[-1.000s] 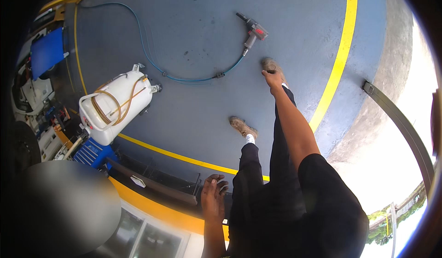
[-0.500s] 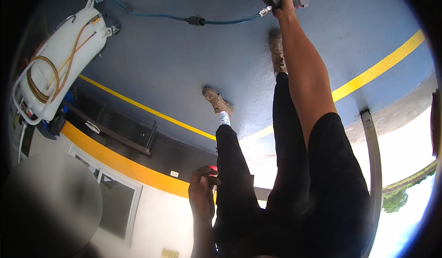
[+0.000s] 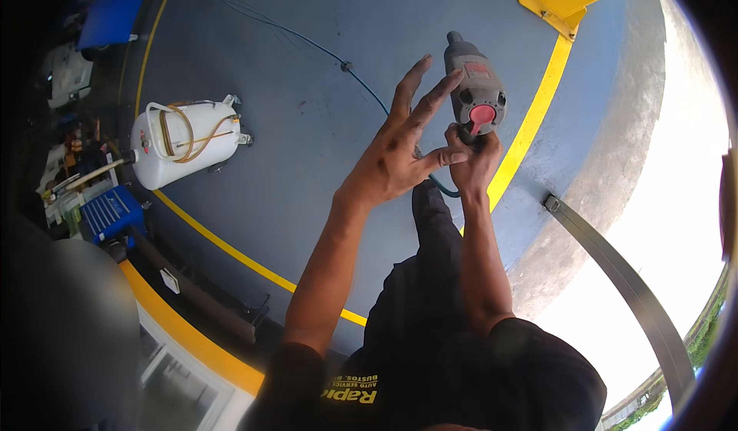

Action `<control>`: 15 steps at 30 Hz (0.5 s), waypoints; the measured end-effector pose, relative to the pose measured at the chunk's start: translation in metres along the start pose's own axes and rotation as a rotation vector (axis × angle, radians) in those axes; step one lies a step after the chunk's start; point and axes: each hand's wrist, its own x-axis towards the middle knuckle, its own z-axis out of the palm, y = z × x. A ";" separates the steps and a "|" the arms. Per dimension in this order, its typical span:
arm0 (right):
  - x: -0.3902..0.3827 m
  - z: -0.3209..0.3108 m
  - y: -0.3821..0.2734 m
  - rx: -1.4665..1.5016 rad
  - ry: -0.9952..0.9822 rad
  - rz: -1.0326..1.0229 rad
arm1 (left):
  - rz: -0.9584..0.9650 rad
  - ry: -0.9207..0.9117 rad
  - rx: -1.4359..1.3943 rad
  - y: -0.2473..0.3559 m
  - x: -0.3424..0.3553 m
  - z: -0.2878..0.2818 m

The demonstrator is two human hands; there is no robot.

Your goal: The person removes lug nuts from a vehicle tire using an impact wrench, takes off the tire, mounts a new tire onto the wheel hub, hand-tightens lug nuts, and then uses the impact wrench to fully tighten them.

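My right hand (image 3: 478, 168) is wrapped round the handle of an air impact wrench (image 3: 477, 93), grey and black with a red dial on its back. The wrench's dark nose (image 3: 454, 39) points away from me. Beside it, my left hand (image 3: 392, 154) is open with fingers spread, and its fingertips reach close to the tool's left side. Whether they touch it I cannot tell. A blue-green air hose (image 3: 315, 45) runs over the floor from the far left and passes behind my left hand toward the handle. The hose's joint with the wrench is hidden.
A white tank (image 3: 196, 135) with a coiled orange-brown hose stands at left. Nearby sits a blue drawer cabinet (image 3: 114, 212) among clutter. Yellow lines cross the grey floor (image 3: 269, 146). A yellow post base (image 3: 546, 8) is far right; a grey metal beam (image 3: 615, 277) stands nearer.
The impact wrench has come from far out at arm's length back nearer my body. My left hand has risen from beside my leg to the wrench, its fingers now spread. My view has shifted.
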 end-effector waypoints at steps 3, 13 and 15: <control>-0.035 -0.071 -0.083 -0.030 -0.037 -0.279 | 0.267 0.081 0.016 0.090 -0.014 -0.009; -0.205 -0.190 -0.220 -0.003 -0.239 -0.686 | 0.473 0.539 0.011 0.312 -0.149 -0.026; -0.220 -0.194 -0.221 -0.007 -0.325 -0.723 | 0.460 0.591 0.173 0.328 -0.173 -0.026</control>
